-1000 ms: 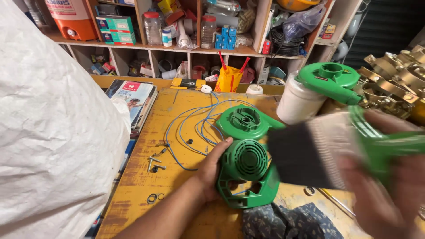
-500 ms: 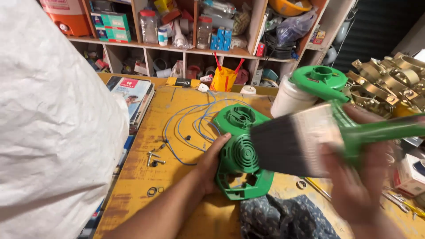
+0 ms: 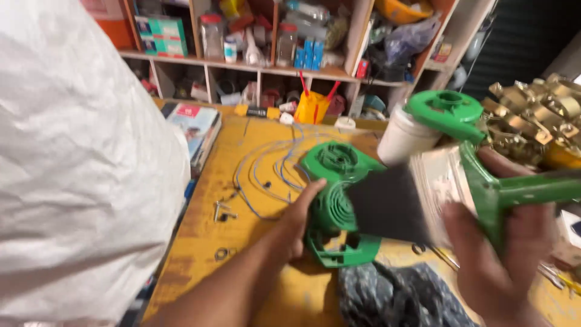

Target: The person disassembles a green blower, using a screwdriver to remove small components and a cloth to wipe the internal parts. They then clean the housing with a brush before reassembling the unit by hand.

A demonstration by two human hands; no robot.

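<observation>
Green plastic housing (image 3: pixel 339 212) lies on the yellow table (image 3: pixel 206 242), left hand (image 3: pixel 299 221) spread against it; right hand (image 3: pixel 502 260) grips a green-handled paintbrush (image 3: pixel 436 194).

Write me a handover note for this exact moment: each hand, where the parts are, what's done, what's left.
Left hand: flat against the green housing on the yellow table, steadying it.
Right hand: gripping the green handle of a wide paintbrush, its dark bristles over the housing; the view is blurred.
Nearby: a second green cover sits on a white tub; blue wire and loose screws lie to the left; dark cloth at the near edge.
Done: housing is apart, screws out.
Left: brushing appears to be underway; reassembly not started.
</observation>
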